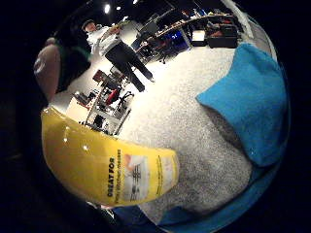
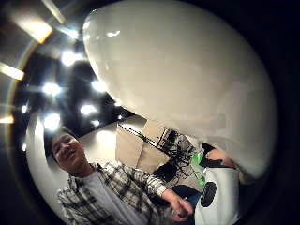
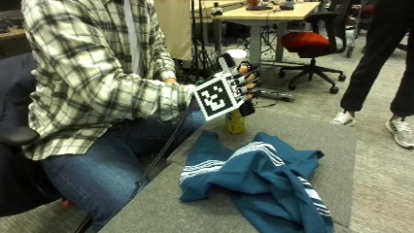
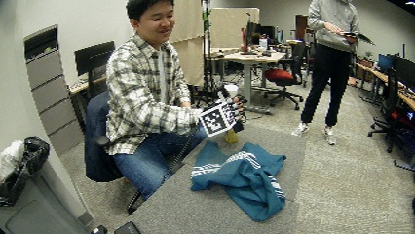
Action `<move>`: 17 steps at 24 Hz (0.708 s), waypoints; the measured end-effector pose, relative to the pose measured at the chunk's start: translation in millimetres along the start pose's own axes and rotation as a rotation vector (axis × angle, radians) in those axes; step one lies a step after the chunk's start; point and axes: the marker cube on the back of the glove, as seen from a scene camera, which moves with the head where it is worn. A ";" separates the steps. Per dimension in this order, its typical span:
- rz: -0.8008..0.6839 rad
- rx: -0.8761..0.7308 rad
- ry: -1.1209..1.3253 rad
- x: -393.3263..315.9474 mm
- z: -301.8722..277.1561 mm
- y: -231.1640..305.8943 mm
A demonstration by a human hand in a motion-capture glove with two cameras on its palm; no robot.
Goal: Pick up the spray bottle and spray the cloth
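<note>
A person in a plaid shirt [image 3: 91, 73] sits at the left edge of the grey table [image 3: 330, 141]. The gloved right hand [image 3: 242, 85] is raised above the table's far left edge, its fingers [image 3: 249, 77] curled round the upper part of the spray bottle [image 3: 234, 121]. The bottle hangs upright from that grip, its yellow lower body showing below the hand; whether its base touches the table cannot be told. In the little-finger palm view the bottle's yellow labelled body [image 1: 104, 165] lies close against the palm, with the table and cloth beyond it. In the thumb palm view the bottle's white top [image 2: 187, 79] fills most of the frame. To the right of the bottle, near the middle of the table, lies the crumpled teal cloth [image 3: 259, 179] with white stripes, apart from the bottle.
</note>
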 end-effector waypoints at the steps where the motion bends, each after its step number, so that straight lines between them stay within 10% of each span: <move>1: -0.001 -0.009 0.012 0.9 -1.0 0.2; 17: 0.032 -0.267 0.315 5.7 -24.4 27.9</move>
